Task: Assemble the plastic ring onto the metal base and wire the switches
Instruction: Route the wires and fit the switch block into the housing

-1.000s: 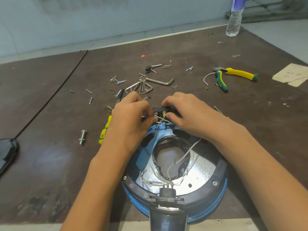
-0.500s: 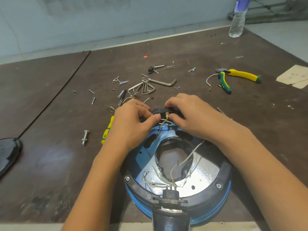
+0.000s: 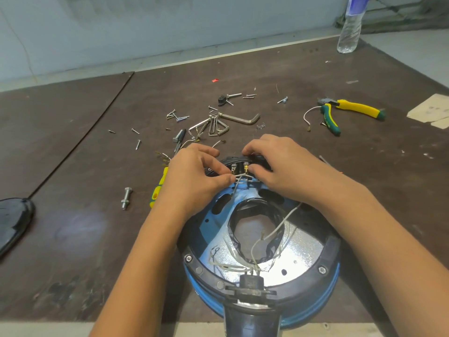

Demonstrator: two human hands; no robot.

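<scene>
A round metal base (image 3: 298, 254) with a blue outer wall and shiny inside sits at the table's near edge. A black plastic ring (image 3: 328, 259) lies on its rim, held by screws. At the far side of the ring is the black switch block (image 3: 245, 161) with brass terminals. My left hand (image 3: 196, 176) pinches a white wire (image 3: 239, 177) just below those terminals. My right hand (image 3: 274, 164) grips the switch block from the right, fingers curled over its top. More white wires (image 3: 279, 224) loop across the base's central hole.
Behind my hands lie several hex keys (image 3: 218, 122), loose screws (image 3: 178, 116) and a bolt (image 3: 126, 197). A yellow-green screwdriver (image 3: 159, 188) pokes out under my left hand. Pliers (image 3: 340, 110) lie at the right, a water bottle (image 3: 351, 25) far right, a dark object (image 3: 12, 222) at left.
My left thumb and fingers have shifted slightly along the wire at the terminals. My right hand stays on the switch block. The camera has drifted a little.
</scene>
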